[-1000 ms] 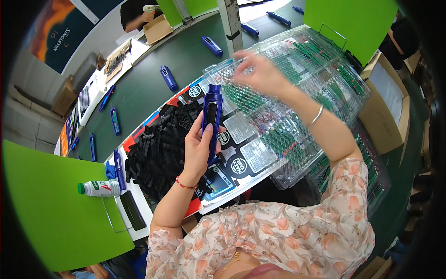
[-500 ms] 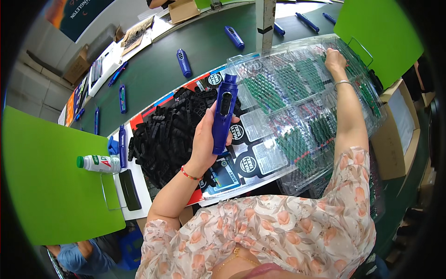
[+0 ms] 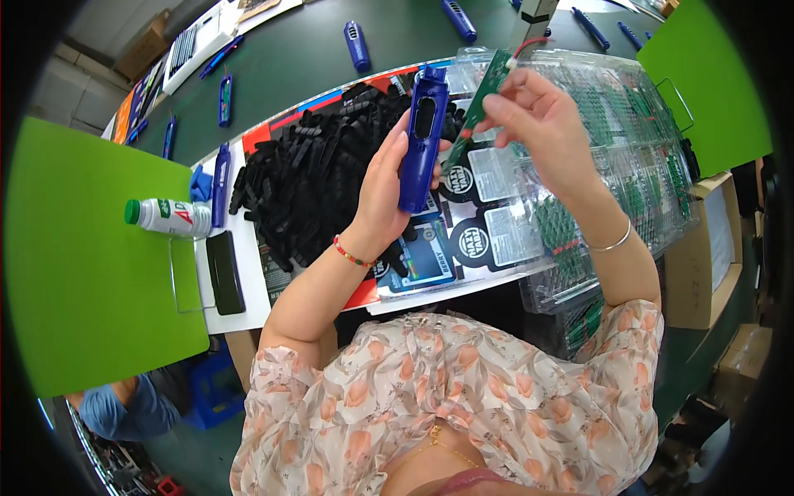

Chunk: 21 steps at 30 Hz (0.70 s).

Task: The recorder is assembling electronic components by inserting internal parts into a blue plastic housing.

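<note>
My left hand [image 3: 382, 183] is closed around a blue plastic housing [image 3: 421, 153], a long half-shell with an oval slot, held upright with its hollow side showing. In my right hand [image 3: 542, 116] a narrow green circuit board [image 3: 484, 103] is pinched between thumb and fingers. A red wire runs from a white connector at the board's upper end. The board slants just right of the housing, apart from its upper part; whether the lower ends touch I cannot tell. Below and left of the housing lies a heap of small black parts [image 3: 306, 178].
Clear plastic trays [image 3: 571, 236] of green boards stand at right, near an open cardboard box [image 3: 703, 256]. Green panels [image 3: 107, 256] flank the bench. A white bottle [image 3: 169, 217] and a black phone [image 3: 225, 273] are at left. Several blue housings [image 3: 356, 46] lie on the far belt.
My right hand has come from the far tray toward the middle and now holds a circuit board. My left hand still grips the blue housing; the whole view has shifted.
</note>
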Each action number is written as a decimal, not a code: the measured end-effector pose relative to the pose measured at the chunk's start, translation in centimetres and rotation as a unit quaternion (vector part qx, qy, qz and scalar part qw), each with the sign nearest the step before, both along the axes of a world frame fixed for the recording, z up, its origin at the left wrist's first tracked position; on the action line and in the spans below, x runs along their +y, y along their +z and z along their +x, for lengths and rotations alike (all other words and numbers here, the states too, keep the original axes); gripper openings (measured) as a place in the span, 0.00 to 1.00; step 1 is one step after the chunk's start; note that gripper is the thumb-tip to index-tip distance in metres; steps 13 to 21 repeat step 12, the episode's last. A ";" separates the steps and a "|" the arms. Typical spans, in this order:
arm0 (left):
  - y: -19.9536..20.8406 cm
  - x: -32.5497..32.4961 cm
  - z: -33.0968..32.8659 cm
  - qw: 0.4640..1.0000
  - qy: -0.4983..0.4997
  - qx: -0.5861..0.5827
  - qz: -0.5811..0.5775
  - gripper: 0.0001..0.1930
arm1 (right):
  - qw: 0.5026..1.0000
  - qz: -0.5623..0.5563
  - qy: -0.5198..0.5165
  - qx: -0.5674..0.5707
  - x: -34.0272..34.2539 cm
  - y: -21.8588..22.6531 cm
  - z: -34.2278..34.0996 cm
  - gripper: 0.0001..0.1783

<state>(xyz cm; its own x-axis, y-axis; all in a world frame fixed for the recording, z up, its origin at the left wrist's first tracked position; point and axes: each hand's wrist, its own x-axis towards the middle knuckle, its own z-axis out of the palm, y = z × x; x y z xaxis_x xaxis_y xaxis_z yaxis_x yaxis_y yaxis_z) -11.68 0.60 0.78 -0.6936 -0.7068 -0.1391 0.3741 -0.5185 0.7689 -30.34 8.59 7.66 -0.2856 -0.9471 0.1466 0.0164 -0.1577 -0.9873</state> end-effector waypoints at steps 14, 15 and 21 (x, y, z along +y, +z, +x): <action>-0.6 -0.5 2.5 0.997 -0.005 0.047 -0.058 0.26 | 0.998 0.035 0.055 0.021 -1.2 -2.3 5.8 0.14; -0.6 -0.5 2.5 0.997 -0.005 0.047 -0.058 0.26 | 0.998 0.035 0.055 0.021 -1.2 -2.3 5.8 0.14; -0.6 -0.5 2.5 0.997 -0.005 0.047 -0.058 0.26 | 0.998 0.035 0.055 0.021 -1.2 -2.3 5.8 0.14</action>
